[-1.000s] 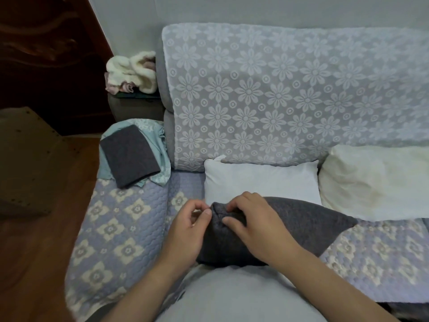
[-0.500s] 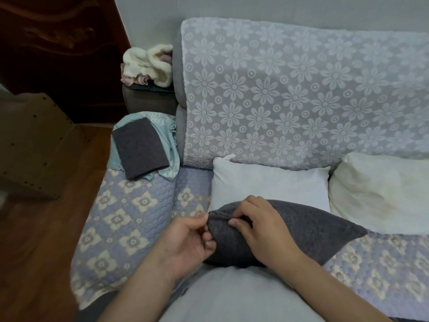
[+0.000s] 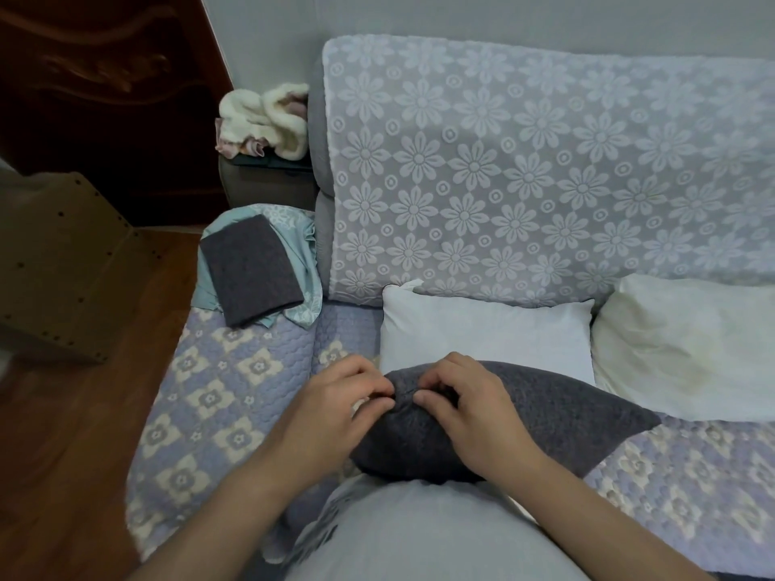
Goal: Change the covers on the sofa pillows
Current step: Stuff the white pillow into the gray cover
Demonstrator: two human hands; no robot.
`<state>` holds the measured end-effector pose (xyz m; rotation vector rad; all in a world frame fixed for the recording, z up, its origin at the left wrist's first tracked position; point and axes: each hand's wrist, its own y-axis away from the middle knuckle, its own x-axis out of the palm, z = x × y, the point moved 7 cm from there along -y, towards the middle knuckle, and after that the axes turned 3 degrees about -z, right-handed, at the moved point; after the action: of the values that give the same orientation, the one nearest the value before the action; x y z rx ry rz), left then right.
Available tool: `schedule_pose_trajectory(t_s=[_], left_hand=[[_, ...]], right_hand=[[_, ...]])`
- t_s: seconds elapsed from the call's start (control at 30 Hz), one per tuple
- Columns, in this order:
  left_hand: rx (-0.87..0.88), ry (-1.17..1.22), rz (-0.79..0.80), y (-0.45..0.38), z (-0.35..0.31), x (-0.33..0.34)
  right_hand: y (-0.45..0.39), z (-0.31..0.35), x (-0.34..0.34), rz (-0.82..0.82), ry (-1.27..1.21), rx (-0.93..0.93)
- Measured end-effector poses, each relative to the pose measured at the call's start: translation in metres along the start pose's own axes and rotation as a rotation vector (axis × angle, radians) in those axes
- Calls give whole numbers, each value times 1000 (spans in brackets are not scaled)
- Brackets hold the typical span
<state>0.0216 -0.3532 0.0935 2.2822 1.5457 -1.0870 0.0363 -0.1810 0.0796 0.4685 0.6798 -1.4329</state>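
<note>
A pillow in a dark grey cover (image 3: 545, 417) lies on the sofa seat in front of me. My left hand (image 3: 335, 408) pinches the cover's left corner, and my right hand (image 3: 469, 408) grips the cloth just beside it with curled fingers. Behind it a bare white pillow (image 3: 486, 333) leans against the backrest. A second, cream-coloured bare pillow (image 3: 687, 345) lies to its right. A folded dark grey cover (image 3: 251, 270) rests on a pale teal cloth (image 3: 302, 253) at the sofa's left end.
The sofa seat (image 3: 226, 396) has a lilac quilted floral throw, and the backrest (image 3: 524, 169) wears a lace flower cover. A fluffy cream bundle (image 3: 264, 119) sits on the sofa arm. A cardboard box (image 3: 63, 262) stands on the wooden floor at left.
Both hands stay at the grey pillow's left corner. The left fingers have closed in on the corner again, and my view has shifted slightly.
</note>
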Motion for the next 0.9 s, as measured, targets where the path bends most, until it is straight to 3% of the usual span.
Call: schedule_pose_trajectory(t_s=[0.13,0.2,0.3,0.37,0.47,0.53,0.63,0.7,0.8,0.83,0.9], left_hand=[[25,-148,92,-4,-4,11],[-124,-79,87,-7,1,17],[-483,164,86,-4,19,26],[-575,291,94,-1,21,33],[-580,363,130,-2,16,34],[-551,269,145,-2,18,29],[-295,-52,103,-12,5,16],[-217,-98,20,-13,-1,6],[-388,307,-115,-8,15,-14],[-440,405,-67,-5,24,-11],[-502,497,187,6,38,18]], right_hand=[[0,2,2,2,-12,-7],[0,5,3,7,-22,-21],[0,5,2,-4,-53,-31],[1,4,2,-9,-67,-34],[1,2,1,-9,-70,-37],[2,4,2,-18,-53,-43],[3,12,8,7,3,-81],[0,10,6,-5,33,-70],[-3,-5,-7,-37,-25,33],[-3,-8,-10,-29,-78,71],[-1,-9,-11,-4,-175,126]])
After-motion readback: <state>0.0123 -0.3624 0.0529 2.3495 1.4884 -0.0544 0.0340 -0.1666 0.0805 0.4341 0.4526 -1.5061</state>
